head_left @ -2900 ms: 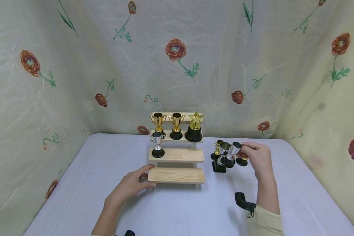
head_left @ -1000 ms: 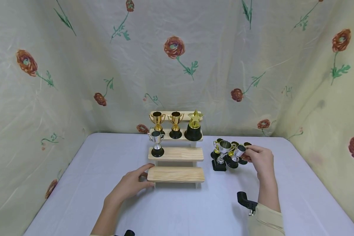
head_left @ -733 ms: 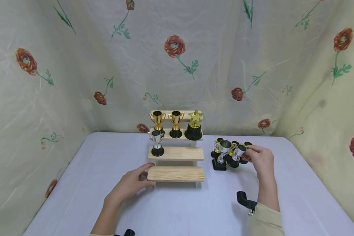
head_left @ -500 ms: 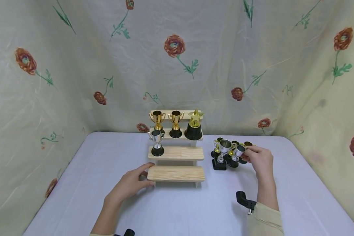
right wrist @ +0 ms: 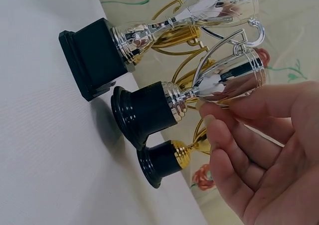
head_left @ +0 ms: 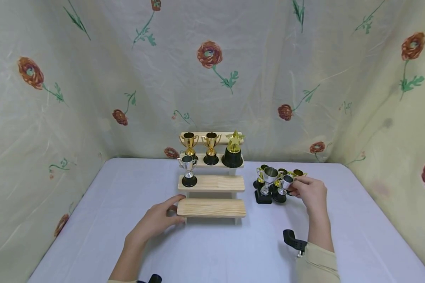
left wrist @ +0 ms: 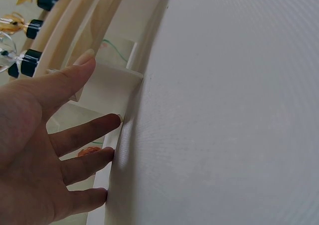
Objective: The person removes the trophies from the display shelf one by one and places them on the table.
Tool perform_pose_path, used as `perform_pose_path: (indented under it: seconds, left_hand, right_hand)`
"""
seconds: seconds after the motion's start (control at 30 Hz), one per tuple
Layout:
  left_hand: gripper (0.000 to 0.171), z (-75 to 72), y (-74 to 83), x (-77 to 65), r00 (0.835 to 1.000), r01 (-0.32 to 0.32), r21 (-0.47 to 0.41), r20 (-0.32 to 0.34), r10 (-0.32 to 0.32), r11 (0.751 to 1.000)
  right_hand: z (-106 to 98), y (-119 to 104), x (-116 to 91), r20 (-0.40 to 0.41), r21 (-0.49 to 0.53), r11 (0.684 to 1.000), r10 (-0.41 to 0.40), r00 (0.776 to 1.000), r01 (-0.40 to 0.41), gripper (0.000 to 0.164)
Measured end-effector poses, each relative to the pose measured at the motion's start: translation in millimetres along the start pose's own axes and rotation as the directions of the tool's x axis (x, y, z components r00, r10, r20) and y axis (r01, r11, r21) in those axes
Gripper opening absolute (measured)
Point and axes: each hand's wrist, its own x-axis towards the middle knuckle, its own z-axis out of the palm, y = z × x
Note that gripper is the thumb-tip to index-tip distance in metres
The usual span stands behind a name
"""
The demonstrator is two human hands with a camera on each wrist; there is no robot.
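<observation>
The small silver trophy cup (right wrist: 174, 99) has dipped slightly, pinched in my right grip (head_left: 309, 192); I'd keep it clear of the larger silver cup (right wrist: 132, 40) left of that grip, my spread left grip (head_left: 157, 222) touching the wooden stand (head_left: 216, 183).

The small silver trophy (right wrist: 172, 99) you hold, a shiny handled cup on a round, glossy black base, is nearly upright towards the far right corner of the worktop (head_left: 205, 251); whether its base touches down is unclear. Your stand (head_left: 221, 183), pale wood with four stepped shelves, sits near the far edge's middle, lowest shelf facing you.
</observation>
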Motion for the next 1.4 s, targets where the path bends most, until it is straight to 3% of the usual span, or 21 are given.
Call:
perform_pose_path:
  seconds: [0.67,1.4]
  left_hand:
    - [0.068,0.1,-5.6,0.3,1.0,-0.014,0.0,-0.013,0.014,1.0]
    - [0.068,1.0,-3.1,0.3,1.0,0.009,0.003,-0.017,-0.009,1.0]
  right_hand:
    - [4,8,0,0.038,0.014,1.0,-0.007,0.999,0.006,0.029]
    - [-1,11,-1,0.091,-0.071,0.997,-0.017,0.996,0.024,0.029]
